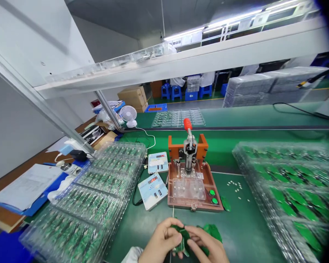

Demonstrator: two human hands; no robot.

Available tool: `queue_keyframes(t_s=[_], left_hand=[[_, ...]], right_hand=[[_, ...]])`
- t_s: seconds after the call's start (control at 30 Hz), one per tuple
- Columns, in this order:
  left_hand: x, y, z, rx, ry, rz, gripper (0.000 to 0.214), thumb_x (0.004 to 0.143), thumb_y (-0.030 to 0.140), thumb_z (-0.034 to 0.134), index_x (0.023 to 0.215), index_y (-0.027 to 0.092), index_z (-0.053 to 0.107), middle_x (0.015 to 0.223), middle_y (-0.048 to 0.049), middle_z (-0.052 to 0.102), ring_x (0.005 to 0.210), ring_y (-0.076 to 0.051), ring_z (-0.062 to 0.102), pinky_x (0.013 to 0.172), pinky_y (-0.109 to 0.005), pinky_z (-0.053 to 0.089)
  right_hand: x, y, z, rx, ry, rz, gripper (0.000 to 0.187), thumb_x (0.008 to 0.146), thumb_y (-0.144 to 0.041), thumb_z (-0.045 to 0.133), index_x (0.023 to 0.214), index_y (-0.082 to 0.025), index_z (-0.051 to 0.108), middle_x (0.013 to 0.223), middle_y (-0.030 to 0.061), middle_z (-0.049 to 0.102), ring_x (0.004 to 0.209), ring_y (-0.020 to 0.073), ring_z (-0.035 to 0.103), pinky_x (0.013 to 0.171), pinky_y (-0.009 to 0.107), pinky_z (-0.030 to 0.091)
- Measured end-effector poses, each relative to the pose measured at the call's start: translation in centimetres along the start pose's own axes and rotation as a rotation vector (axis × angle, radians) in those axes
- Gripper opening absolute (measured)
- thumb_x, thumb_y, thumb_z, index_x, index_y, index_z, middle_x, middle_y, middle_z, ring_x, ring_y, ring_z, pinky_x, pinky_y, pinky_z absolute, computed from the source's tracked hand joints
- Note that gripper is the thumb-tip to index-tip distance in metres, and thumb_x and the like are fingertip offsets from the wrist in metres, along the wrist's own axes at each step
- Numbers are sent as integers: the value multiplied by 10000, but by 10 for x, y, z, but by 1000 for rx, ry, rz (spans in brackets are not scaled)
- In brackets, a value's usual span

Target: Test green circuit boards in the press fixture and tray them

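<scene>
At the front edge of the bench, my left hand [161,241] pinches a small green circuit board [184,235] between thumb and fingers. My right hand [208,245] grips the same board from the other side, its fingertips close to the left ones. The fingers cover much of the board. More green pieces [213,231] lie just behind my right hand, partly hidden by it. Beyond both hands stands a toggle-clamp test fixture [190,175] with a red handle, a clear plate and two green buttons. A flat green piece [226,204] rests against its right side.
Stacked clear trays of boards [98,197] stand on the left, and trays of green pieces [296,190] on the right. Two display boxes [153,191] sit left of the fixture. Small white bits [237,187] are scattered to its right. A shelf [181,60] crosses overhead.
</scene>
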State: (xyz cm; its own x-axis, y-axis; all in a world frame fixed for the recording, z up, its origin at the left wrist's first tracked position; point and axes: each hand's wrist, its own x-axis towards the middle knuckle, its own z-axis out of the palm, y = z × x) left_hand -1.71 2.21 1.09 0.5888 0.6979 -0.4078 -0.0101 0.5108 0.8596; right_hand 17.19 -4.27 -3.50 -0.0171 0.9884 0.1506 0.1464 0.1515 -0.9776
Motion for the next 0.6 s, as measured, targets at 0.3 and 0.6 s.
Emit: queue_keyframes(t_s=[0.3,0.6], left_hand=[[-4,-1,-22,169,60,65,691,781,712,781,1247,205,727,926,-53,703,771,-134,612,718,-229,456],[-12,7,-23,396,-4,43,766,917,821,461,1191,175,768,916,-89,672,893,-242,618,894,-364,466]], right_hand=[[11,-27,-41,-86,334,73,341,997,-388,636,1309,-262,690,941,44,731,724,131,724,666,175,602],[93,-40,-75,-493,335,-61,267,1004,-397,574,1136,-261,762,1004,68,741,909,230,702,836,368,585]])
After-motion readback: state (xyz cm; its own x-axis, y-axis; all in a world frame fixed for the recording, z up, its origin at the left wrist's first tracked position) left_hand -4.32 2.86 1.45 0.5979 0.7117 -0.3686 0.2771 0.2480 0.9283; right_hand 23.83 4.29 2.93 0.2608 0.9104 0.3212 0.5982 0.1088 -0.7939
